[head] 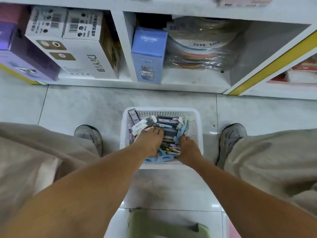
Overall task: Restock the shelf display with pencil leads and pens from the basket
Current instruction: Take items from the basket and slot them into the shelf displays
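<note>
A white plastic basket (195, 117) stands on the floor between my feet, filled with several small packs of pencil leads and pens (169, 129) in blue, white, purple and dark colours. My left hand (150, 140) reaches into the basket with straight fingers lying on the packs at the left. My right hand (187, 147) is in the basket's right half, its fingers curled round light blue packs (180, 135). The white bottom shelf (188, 79) stands just beyond the basket.
The shelf's lower bays hold white boxes (77, 48), a purple box (29, 60), a blue box (149, 54) and wrapped coloured rolls (202, 48). My shoes (91, 136) flank the basket on grey tile floor. A green bag (163, 224) lies at the near edge.
</note>
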Demonstrator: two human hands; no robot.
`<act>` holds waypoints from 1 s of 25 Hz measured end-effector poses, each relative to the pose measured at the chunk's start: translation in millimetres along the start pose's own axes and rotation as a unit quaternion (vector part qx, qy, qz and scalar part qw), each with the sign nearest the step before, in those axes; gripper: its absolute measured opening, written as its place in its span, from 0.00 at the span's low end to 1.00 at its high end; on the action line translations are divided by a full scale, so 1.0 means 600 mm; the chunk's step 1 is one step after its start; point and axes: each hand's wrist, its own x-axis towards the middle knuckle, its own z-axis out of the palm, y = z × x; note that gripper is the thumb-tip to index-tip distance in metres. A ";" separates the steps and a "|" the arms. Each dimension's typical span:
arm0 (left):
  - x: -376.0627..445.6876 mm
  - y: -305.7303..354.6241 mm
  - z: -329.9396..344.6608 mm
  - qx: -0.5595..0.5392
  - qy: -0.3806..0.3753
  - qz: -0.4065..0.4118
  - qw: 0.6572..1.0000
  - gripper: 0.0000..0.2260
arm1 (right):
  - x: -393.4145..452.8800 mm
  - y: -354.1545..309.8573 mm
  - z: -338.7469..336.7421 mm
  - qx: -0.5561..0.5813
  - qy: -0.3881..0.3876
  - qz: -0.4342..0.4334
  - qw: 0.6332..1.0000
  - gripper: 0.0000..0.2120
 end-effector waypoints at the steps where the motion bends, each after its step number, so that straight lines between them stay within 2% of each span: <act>1: 0.004 0.003 0.002 0.014 -0.001 0.003 1.000 0.43 | 0.000 0.002 0.002 0.006 0.000 -0.006 1.000 0.33; 5: 0.023 0.018 0.002 0.006 0.002 0.012 1.000 0.33 | 0.002 0.005 0.007 0.010 0.042 -0.013 0.999 0.24; 9: 0.037 0.024 0.004 0.003 0.018 0.004 1.000 0.34 | 0.008 0.005 0.004 0.048 0.056 -0.022 0.997 0.20; 12: 0.044 0.019 0.005 -0.005 0.000 0.006 1.000 0.35 | 0.010 0.004 -0.001 0.076 0.049 -0.015 0.996 0.18; 18: 0.042 0.025 0.021 -0.025 0.012 -0.001 1.000 0.27 | 0.005 -0.004 0.000 0.181 0.071 0.028 0.980 0.14; 22: 0.033 0.009 0.019 -0.045 -0.044 -0.012 0.998 0.25 | 0.014 -0.018 0.000 0.241 0.016 0.035 0.970 0.16; 25: 0.032 0.003 0.011 -0.044 -0.059 -0.009 0.997 0.26 | 0.008 -0.023 0.008 0.301 0.019 0.041 0.953 0.19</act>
